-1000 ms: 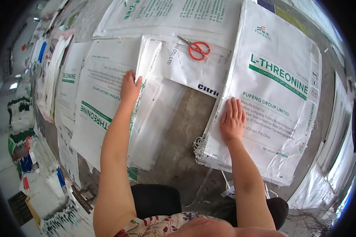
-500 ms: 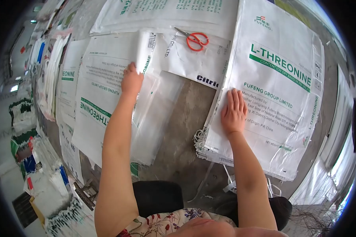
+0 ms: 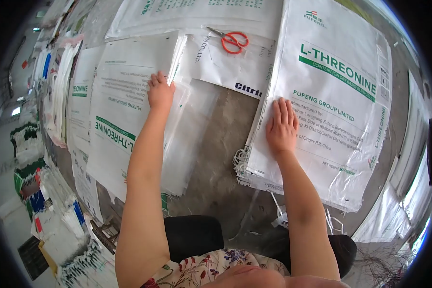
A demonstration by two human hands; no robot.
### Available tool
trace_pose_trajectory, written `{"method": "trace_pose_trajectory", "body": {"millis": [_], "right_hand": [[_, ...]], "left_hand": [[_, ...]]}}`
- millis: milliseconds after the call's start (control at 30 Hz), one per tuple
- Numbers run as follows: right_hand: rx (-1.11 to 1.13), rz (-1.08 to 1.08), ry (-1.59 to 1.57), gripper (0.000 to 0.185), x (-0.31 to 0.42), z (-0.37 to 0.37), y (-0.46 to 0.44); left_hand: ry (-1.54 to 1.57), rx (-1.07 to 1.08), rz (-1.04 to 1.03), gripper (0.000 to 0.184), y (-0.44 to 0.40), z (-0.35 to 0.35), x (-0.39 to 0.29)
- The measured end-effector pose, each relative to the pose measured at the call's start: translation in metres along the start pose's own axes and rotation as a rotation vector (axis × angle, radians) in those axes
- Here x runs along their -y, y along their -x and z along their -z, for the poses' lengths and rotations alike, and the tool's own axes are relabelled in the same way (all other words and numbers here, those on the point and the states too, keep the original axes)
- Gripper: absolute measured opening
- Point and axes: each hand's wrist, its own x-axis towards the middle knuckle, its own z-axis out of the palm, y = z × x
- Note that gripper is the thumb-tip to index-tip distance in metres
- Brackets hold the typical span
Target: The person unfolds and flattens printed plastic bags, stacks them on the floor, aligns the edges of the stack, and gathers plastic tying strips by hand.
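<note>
My left hand (image 3: 160, 91) rests at the right edge of a stack of white printed bags (image 3: 115, 96), its fingers slightly curled; whether they pinch the edge cannot be made out. My right hand (image 3: 282, 127) lies flat, fingers extended, near the left edge of another bag stack (image 3: 341, 110) marked L-THREONINE. Between the two stacks, scissors with red handles (image 3: 234, 42) lie on a white bag with black lettering (image 3: 225, 67). Translucent sheets (image 3: 189, 134) stick out beside the left stack, to the right of my left forearm.
More white bags with green print (image 3: 192, 14) lie at the far side. Bundled sacks (image 3: 62, 86) are piled at the left, and further piles (image 3: 67, 225) stand lower left. White cord (image 3: 335, 222) hangs below the right stack. Pale sheeting (image 3: 389, 206) is at the far right.
At the left stack, the right edge that was turned over half a second ago now lies flatter, and my left hand is slightly higher. My right hand stays on its stack. The view has shifted slightly.
</note>
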Motion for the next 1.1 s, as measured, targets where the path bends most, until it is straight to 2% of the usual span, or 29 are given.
{"method": "trace_pose_trajectory", "body": {"millis": [100,167,267,300,367,433,467,500,533,600,633,667,733,800,867,1000,1100], "right_hand": [[-0.019,-0.003,0.005,0.047,-0.001,0.001,0.0],[-0.039,0.013,-0.006,0.046,-0.002,0.0,0.001],[-0.053,0.015,-0.003,0.045,-0.003,-0.003,0.004],[-0.075,0.016,-0.008,0.044,-0.003,-0.005,0.005],[-0.098,0.029,0.0,0.043,-0.005,-0.011,0.007],[-0.127,0.021,-0.001,0.042,-0.009,-0.007,0.016],[-0.133,0.006,-0.029,0.042,-0.003,-0.011,0.011],[-0.139,0.009,-0.068,0.043,-0.004,-0.016,0.01],[-0.142,0.012,-0.111,0.044,-0.011,-0.019,0.01],[-0.081,0.114,-0.153,0.045,-0.027,-0.021,0.008],[-0.036,0.127,-0.23,0.045,-0.037,-0.022,0.01],[0.069,0.16,-0.249,0.045,-0.037,0.006,0.015],[0.2,0.324,-0.022,0.043,-0.045,0.053,0.028],[0.437,0.468,0.088,0.041,-0.057,0.108,0.05],[0.625,0.504,0.11,0.034,-0.082,0.149,0.077],[0.814,0.441,0.18,0.026,-0.105,0.225,0.124],[0.818,0.383,0.143,0.024,-0.12,0.238,0.136]], "left_hand": [[0.013,0.099,0.058,0.065,-0.003,0.001,-0.005],[0.132,0.161,0.071,0.066,-0.001,0.005,0.001],[0.148,0.166,0.008,0.065,0.013,0.04,-0.015],[0.213,-0.013,-0.12,0.06,0.023,0.053,-0.025],[0.551,-0.079,-0.36,0.043,0.047,0.095,-0.055],[1.445,0.486,-0.45,0.027,0.11,0.224,-0.102],[1.504,0.35,-0.635,0.021,0.131,0.256,-0.107],[1.615,0.465,-0.784,0.022,0.147,0.301,-0.103],[1.815,0.579,-0.705,0.021,0.169,0.339,-0.1],[1.976,0.631,-0.9,0.02,0.196,0.376,-0.084],[2.022,0.655,-0.977,0.02,0.204,0.385,-0.077],[2.045,0.675,-1.046,0.019,0.21,0.394,-0.073],[2.046,0.686,-1.116,0.018,0.219,0.406,-0.064],[2.075,0.704,-1.128,0.017,0.228,0.413,-0.055],[2.062,0.695,-1.143,0.016,0.232,0.42,-0.051],[2.033,0.665,-1.131,0.015,0.24,0.428,-0.043],[2.03,0.65,-1.133,0.014,0.242,0.428,-0.041]]}}
